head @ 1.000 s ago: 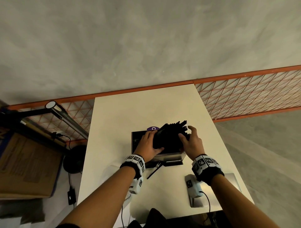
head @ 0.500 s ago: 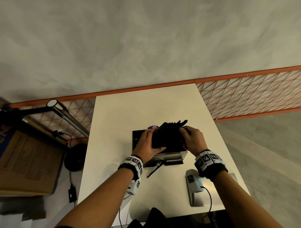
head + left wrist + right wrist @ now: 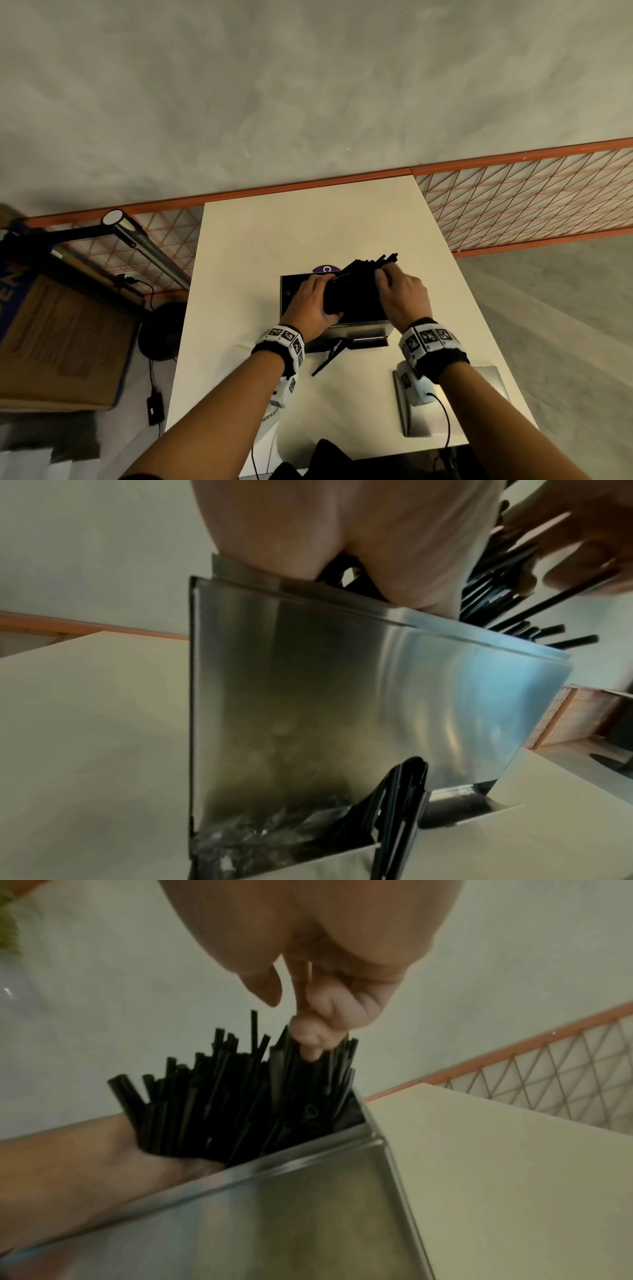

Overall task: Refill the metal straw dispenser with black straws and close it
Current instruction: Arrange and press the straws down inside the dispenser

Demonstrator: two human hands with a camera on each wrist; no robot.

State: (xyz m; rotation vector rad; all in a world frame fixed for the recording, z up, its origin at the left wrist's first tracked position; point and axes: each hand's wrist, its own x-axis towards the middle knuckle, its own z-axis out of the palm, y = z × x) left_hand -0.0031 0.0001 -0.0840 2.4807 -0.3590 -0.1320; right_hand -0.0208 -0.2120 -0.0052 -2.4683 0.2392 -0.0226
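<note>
The metal straw dispenser stands open-topped in the middle of the white table. A thick bundle of black straws lies slanted in its top, with the right ends sticking up past the rim. My left hand grips the bundle's left part, thumb underneath. My right hand curls its fingers over the raised right ends; in the right wrist view the fingertips press among the straw ends above the dispenser. A few straws poke out of the front tray.
A flat metal lid lies on the table at the front right, partly under my right wrist. Loose black straws stick out in front of the dispenser. A purple disc lies behind it. An orange mesh rail borders the table's far side.
My right hand has slid left from the bundle's side onto its raised right ends, fingers curling over them. The left hand keeps its grip and the bundle sits a little lower.
</note>
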